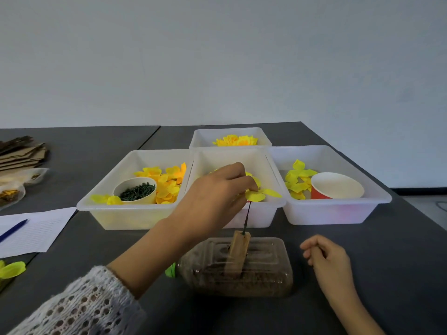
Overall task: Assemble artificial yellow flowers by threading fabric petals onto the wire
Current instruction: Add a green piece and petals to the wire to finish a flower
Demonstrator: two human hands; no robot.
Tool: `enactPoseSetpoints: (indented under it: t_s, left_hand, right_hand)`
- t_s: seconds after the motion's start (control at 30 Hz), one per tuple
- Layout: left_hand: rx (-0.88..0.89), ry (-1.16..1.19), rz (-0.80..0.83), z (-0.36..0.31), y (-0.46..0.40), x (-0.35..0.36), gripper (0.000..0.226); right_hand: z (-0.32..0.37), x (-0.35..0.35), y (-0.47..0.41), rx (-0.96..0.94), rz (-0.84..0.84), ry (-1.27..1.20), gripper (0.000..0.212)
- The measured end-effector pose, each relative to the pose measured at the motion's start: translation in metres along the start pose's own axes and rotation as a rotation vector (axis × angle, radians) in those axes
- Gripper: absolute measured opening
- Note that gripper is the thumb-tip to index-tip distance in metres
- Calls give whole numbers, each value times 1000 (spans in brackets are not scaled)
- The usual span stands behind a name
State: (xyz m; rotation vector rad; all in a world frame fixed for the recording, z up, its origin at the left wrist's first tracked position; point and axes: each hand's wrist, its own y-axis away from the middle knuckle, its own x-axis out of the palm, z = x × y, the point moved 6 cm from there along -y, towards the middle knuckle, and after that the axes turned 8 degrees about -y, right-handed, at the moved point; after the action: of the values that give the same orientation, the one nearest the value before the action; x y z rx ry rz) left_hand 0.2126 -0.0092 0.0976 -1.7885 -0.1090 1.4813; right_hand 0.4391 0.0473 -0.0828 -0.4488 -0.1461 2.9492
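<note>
petal going onto the wire

the left hand reaches out over the middle of the desk, fingers curled and pinching a yellow fabric petal right at the top of the thin dark wire. the wire stands upright from a small wooden block, which pokes out of a clear plastic bottle lying on its side near the desk's front edge, with brownish fill inside and a green cap at its left end. the right hand rests on the desk just to the right of the bottle, fingers loosely curled and holding nothing.

behind the wire sit four white trays. the left tray has yellow and orange petals and a paper cup of small dark green pieces. the middle tray holds more yellow petals, mostly hidden by the hand. the right tray has pale yellow petals beside a tipped red paper cup. the back tray holds a heap of yellow flowers. toward the desk's left edge lie a lined sheet of paper with a blue pen on it, and stacked cardboard further back.
</note>
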Motion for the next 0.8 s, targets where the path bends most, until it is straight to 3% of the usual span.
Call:
enactPoseSetpoints:
  t_s: [0.33, 0.63, 0.8]
  left_hand:
    - [109, -149, 14, 1, 8, 4, 21]
    - [167, -273, -9, 4, 20, 9, 46]
    - [151, -203, 101, 6, 31, 21, 61]
  right_hand:
    - [-2, 0, 0, 24, 15, -15, 27]
    - [-3, 0, -1, 17, 17, -13, 28]
    - [-3, 0, 0, 3, 10, -21, 30]
